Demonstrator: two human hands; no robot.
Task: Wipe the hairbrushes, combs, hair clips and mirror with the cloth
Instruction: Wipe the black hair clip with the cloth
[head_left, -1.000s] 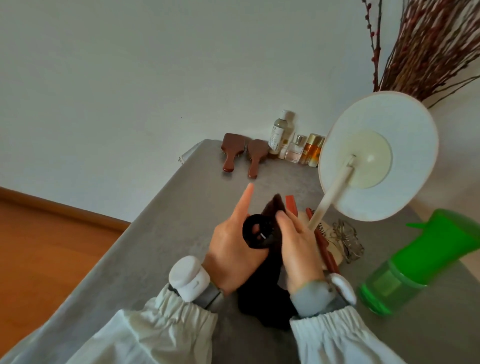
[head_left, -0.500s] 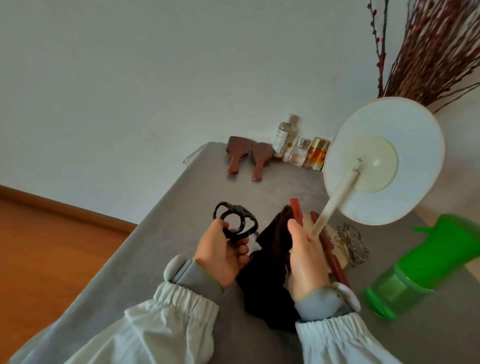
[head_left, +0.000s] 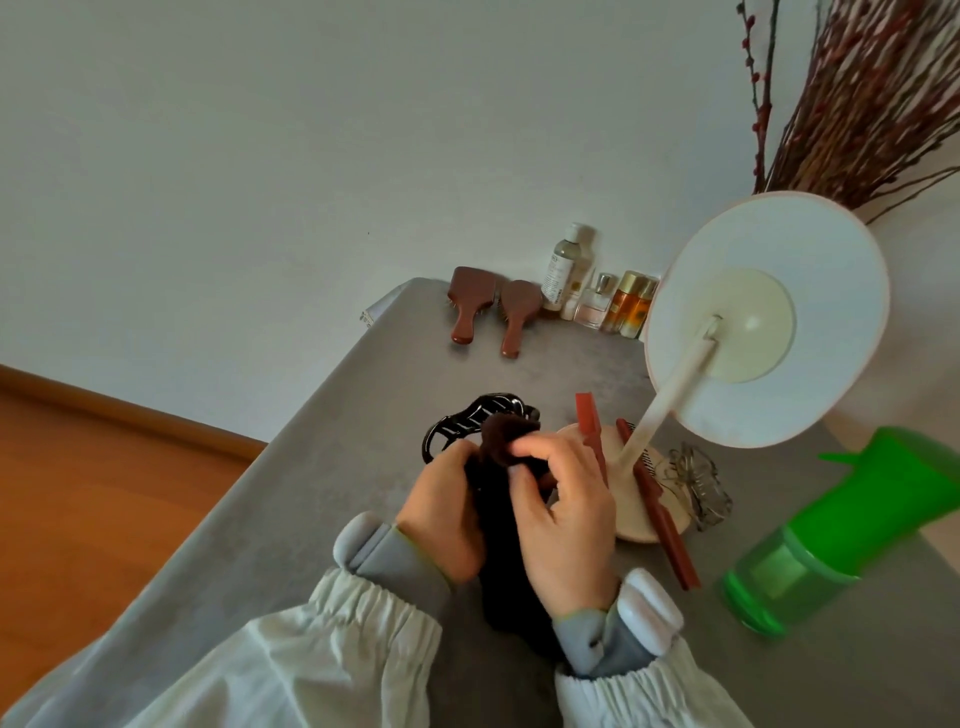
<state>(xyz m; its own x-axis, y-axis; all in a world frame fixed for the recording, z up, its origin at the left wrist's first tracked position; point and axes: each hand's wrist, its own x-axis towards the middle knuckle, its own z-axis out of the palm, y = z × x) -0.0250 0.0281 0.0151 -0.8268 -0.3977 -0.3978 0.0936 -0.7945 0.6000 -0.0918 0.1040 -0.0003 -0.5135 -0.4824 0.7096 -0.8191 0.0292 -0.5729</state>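
My left hand (head_left: 441, 514) grips a black claw hair clip (head_left: 467, 423) above the grey table (head_left: 322, 441). My right hand (head_left: 563, 514) pinches a dark brown cloth (head_left: 511, 561) and presses its bunched end against the clip. The cloth hangs down between my hands. Two wooden hairbrushes (head_left: 488, 309) lie at the far edge by the wall. Two reddish-brown combs (head_left: 660, 514) rest across the round base of a white stand mirror (head_left: 769, 322), which shows its back. A clear claw clip (head_left: 698, 483) lies beside that base.
A green spray bottle (head_left: 852, 525) stands at the right. Several small bottles (head_left: 597, 291) line the wall behind the mirror. Dried twigs (head_left: 857, 93) rise at the top right. The table's left edge drops to a wooden floor (head_left: 104, 493).
My right hand brought the cloth's end from beside the clip onto it. My left hand turned the clip and now holds it closer to my right hand.
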